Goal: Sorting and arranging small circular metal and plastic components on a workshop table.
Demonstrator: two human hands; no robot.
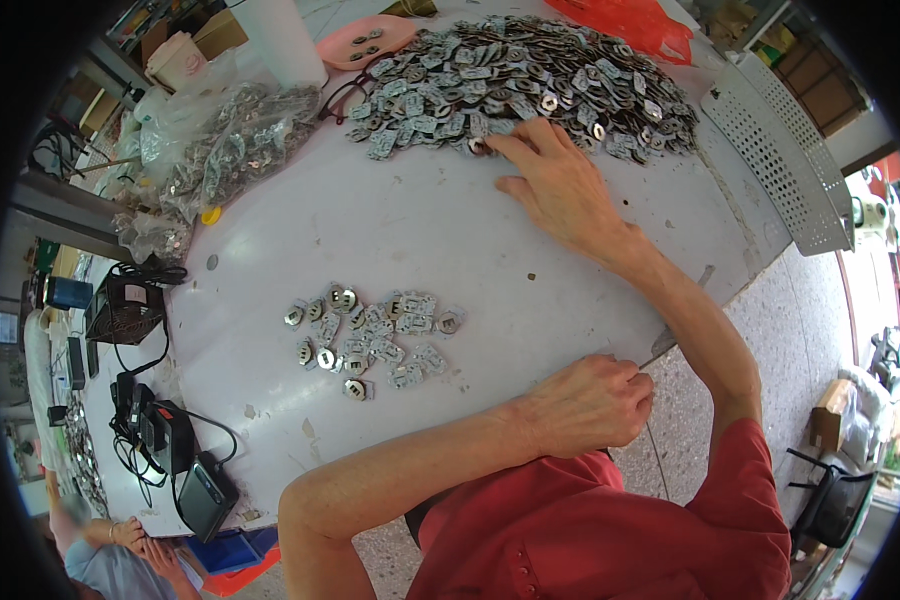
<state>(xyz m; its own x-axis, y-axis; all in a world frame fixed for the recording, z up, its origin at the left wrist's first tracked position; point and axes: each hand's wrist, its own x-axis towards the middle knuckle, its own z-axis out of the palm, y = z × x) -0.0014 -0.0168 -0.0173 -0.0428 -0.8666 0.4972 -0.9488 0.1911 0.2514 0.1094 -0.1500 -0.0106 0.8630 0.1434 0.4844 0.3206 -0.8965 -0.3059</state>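
Note:
A large heap of small flat metal parts (530,85), silvery with round discs, lies at the far side of the table. My right hand (560,190) reaches to the heap's near edge. Its index fingertip touches a part (478,146) there, and the thumb stands apart from the fingers. By the table's near edge my left hand (592,405) rests curled into a fist; its palm and anything inside are hidden. A smaller scattered group of similar parts (375,335) lies on the table left of my left hand.
Clear bags of parts (240,140), a pink dish (370,38) and dark glasses (342,100) lie far left. A perforated metal tray (785,155) stands right; a red bag (635,25) lies behind the heap. Cabled black devices (170,435) sit left. Another person's hands (135,540) show lower left.

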